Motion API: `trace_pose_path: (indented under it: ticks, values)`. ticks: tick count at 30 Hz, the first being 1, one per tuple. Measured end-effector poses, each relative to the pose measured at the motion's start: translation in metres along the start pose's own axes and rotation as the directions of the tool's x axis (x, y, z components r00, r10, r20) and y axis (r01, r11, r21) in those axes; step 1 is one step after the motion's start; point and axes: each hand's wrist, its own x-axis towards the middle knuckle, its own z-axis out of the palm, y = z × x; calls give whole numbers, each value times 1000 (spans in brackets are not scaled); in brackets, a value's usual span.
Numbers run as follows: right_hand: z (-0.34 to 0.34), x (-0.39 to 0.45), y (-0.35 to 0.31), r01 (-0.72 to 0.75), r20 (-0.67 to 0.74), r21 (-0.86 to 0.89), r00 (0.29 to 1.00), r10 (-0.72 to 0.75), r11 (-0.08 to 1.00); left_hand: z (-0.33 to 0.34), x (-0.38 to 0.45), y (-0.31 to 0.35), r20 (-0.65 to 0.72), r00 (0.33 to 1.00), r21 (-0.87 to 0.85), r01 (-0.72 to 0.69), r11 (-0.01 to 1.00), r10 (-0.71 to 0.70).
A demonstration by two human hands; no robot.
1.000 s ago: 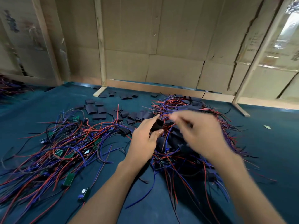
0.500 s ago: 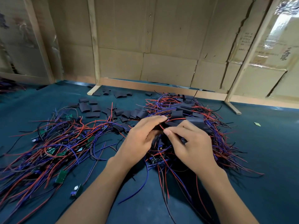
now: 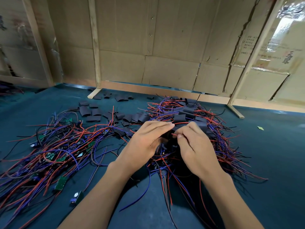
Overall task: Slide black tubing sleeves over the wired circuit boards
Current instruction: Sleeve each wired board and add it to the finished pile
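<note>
My left hand (image 3: 146, 142) and my right hand (image 3: 193, 144) meet at the centre above the dark green mat. The left hand's fingers curl round a black tubing sleeve (image 3: 168, 135), mostly hidden between the palms. The right hand pinches a red wire (image 3: 174, 134) at the sleeve's mouth. The board on that wire is hidden. Red, blue and black wires hang down below both hands. A heap of sleeved boards (image 3: 189, 113) lies just behind them. Bare green circuit boards with wires (image 3: 54, 156) sprawl to the left.
Loose black sleeves (image 3: 92, 111) lie scattered at the back left of the mat (image 3: 272, 154). A cardboard wall with wooden posts (image 3: 95, 47) closes the far side. A small green scrap (image 3: 260, 128) lies at the right. A lone board (image 3: 76, 197) sits near my left forearm.
My right hand has come in from a raised, blurred position to meet the left hand. Both hands now work close together on the sleeve and wire.
</note>
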Motion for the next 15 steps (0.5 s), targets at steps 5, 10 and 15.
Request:
trace_pose_path:
  ticks: [5, 10, 15]
  values:
    - [-1, -1, 2, -1, -39, 230, 999, 10, 973, 2, -1, 1, -24, 1000, 8, 9, 1000, -9]
    - [4, -1, 7, 56, -82, 249, 996, -36, 967, 0, -1, -3, -63, 998, 76, 21, 997, -16]
    - [4, 0, 8, 114, -107, 28, 988, -110, 993, -6, 1, -4, -87, 995, 270, -33, 962, 58]
